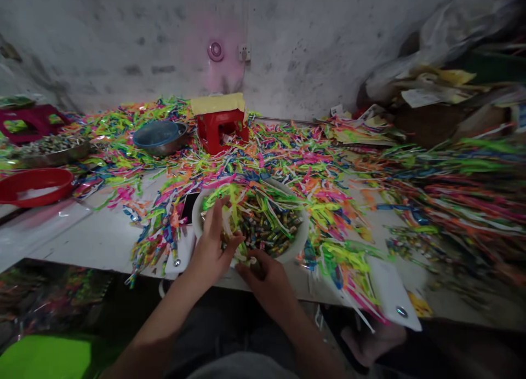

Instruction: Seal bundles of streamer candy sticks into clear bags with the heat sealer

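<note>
A white round bowl [303, 237] stands at the table's front edge, filled with small colourful tube-like pieces [267, 231]. Bright plastic strips [267, 195] lie over its back rim. My left hand [211, 245] is over the bowl's left front, fingers closed around a pale yellow-green plastic strip [233, 212]. Close beside it, at the front rim, my right hand [267, 277] pinches something small and pale at the strip's lower end. Blur and fingers hide exactly what it grips.
Tangled neon strips [304, 154] cover much of the white table [102, 231]. Behind are a red stool [213, 128] and a blue basin [158, 133]; a red basin [36, 186] stands left. A phone [189, 206] lies beside the bowl. Another person's limb [376, 340] shows below right.
</note>
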### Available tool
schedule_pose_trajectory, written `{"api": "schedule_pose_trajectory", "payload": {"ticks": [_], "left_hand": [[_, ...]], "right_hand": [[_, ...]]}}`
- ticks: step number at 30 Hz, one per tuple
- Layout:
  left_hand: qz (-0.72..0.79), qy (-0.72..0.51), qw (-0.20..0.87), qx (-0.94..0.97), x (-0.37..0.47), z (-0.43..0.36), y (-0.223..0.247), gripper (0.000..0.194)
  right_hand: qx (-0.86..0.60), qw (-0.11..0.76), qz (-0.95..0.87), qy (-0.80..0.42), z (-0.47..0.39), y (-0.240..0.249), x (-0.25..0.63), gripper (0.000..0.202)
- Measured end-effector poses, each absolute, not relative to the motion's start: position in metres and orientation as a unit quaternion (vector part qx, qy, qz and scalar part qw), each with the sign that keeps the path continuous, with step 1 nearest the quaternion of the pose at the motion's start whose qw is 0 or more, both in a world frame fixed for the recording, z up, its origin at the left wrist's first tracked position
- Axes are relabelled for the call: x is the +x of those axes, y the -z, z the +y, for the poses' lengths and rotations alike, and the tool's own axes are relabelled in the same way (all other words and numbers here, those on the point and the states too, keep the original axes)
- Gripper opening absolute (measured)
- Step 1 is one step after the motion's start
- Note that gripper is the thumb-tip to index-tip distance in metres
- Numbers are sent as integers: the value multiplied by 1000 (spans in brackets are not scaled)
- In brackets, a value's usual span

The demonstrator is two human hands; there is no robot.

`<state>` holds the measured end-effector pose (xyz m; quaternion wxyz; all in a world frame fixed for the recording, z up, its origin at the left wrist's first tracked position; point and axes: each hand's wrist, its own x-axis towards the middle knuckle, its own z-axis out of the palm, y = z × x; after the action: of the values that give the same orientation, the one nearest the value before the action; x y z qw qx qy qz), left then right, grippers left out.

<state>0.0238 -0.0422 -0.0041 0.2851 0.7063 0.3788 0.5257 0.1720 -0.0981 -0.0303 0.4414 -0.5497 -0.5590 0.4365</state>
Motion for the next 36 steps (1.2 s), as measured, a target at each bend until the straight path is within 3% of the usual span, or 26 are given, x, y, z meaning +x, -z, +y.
{"api": "schedule_pose_trajectory", "payload": {"ticks": [4, 7, 9, 12, 18, 29, 36], "left_hand": [[367, -561, 477, 569, 34, -50, -3, 100], [371, -480, 641, 471, 35, -48, -4, 72], [382, -455, 683, 424, 33, -46, -3, 55], [386, -492, 682, 379, 31, -43, -4, 45], [401, -495, 681, 360, 35, -47, -8, 50], [406, -501, 678, 353, 40, -56, -4, 44], [412, -515, 675, 332, 45, -59, -9, 44]], "right_hand": [[-528, 487, -525, -457, -93, 37, 169, 35], [-527, 517, -539, -405, -95, 42, 172, 34], [-526, 536, -555, -357, -101, 43, 175, 28], [-535, 543, -585, -276, -110, 43, 181, 18], [-525, 561, -630, -119, -110, 41, 179, 11], [-555, 510, -651, -92, -112, 38, 175, 11], [-531, 553, -640, -47, -112, 33, 172, 10]]}}
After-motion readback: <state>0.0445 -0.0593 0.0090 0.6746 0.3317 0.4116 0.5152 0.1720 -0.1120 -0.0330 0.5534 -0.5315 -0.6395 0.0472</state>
